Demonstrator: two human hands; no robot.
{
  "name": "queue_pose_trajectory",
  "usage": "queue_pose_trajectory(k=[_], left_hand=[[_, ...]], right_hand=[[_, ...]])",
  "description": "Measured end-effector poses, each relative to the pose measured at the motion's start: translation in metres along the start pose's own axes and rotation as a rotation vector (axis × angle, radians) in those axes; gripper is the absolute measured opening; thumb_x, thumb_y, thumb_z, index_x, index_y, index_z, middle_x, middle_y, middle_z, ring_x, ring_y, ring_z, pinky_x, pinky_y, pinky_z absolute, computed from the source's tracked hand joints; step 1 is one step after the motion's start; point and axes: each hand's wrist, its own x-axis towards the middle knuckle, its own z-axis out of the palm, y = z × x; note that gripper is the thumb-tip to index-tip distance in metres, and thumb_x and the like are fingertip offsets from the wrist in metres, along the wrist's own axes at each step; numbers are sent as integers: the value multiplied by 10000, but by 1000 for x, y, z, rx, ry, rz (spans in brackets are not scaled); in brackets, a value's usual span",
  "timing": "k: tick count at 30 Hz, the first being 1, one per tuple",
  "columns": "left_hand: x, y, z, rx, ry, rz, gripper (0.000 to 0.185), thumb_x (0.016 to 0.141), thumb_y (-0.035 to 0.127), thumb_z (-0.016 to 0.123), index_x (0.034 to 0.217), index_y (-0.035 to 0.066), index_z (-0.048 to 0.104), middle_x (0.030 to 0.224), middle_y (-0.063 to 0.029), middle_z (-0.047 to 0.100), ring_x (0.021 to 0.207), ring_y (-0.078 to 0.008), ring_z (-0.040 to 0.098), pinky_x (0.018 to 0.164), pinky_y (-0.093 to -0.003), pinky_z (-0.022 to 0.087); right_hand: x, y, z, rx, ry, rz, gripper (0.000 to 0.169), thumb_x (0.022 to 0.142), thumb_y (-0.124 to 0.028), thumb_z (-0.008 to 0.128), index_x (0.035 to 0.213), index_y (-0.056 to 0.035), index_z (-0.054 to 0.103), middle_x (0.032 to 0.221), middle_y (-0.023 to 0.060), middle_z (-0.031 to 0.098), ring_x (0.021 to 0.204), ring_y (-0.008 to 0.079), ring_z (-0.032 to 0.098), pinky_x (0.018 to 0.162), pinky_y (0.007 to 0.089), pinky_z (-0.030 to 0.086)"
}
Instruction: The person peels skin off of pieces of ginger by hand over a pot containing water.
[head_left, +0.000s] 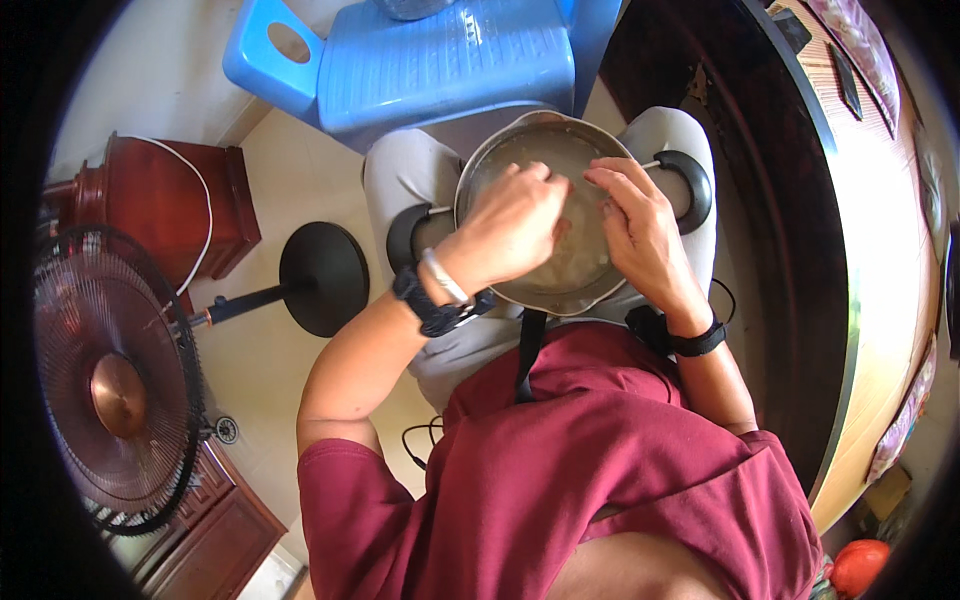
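A round metal pot (551, 306) with black loop handles rests on my lap, between grey-trousered knees. Cloudy liquid with pale matter lies inside it. Over the left part of the pot is my left hand (521, 221), its fingers curled downward; whether something is between them is hidden. My right hand (641, 225) is above the pot's right side, fingers bent toward the middle, and I cannot tell whether they pinch anything small. Both wrists wear black straps, and the left one also has a pale bracelet.
A blue plastic chair (450, 67) stands beyond the pot, with a metal container (414, 7) on its seat. At left are a standing fan (116, 382), its round black base (324, 279) and a reddish wooden cabinet (172, 202). A dark-sided wooden bed or platform (832, 300) runs along the right.
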Motion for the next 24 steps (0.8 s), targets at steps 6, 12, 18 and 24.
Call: queue_pose_trajectory(k=[6,12,18,24], left_hand=[[-5,24,68,350,-184,-70,484,879,191,717,1327,50,600,1416,-236,498,1246,-433,550,963,-566,529],[4,9,73,191,-489,-105,401,876,154,685,1274,137,642,1098,-173,716,1032,-376,696,874,-554,550],[-1,-32,47,-446,54,-49,238,853,-6,680,1078,63,653,920,-77,696,834,-235,673,744,-370,532],[-9,-31,30,-914,147,-198,99,1010,68,655,1104,36,649,948,20,638,829,-59,594,758,-232,502]], right_hand=[[-10,-1,-3,-46,-70,-38,313,833,90,506,1110,76,651,1219,231,630,1066,421,646,927,432,530],[-16,1,-9,-6,-101,-47,281,839,98,507,1082,81,646,1122,230,649,996,432,658,890,429,540],[-20,1,-11,62,-67,-31,224,850,87,503,1010,90,661,1089,236,663,975,429,672,866,421,546],[-11,2,-9,67,-53,8,255,837,57,522,1034,78,681,1122,218,679,1034,400,672,887,401,545]])
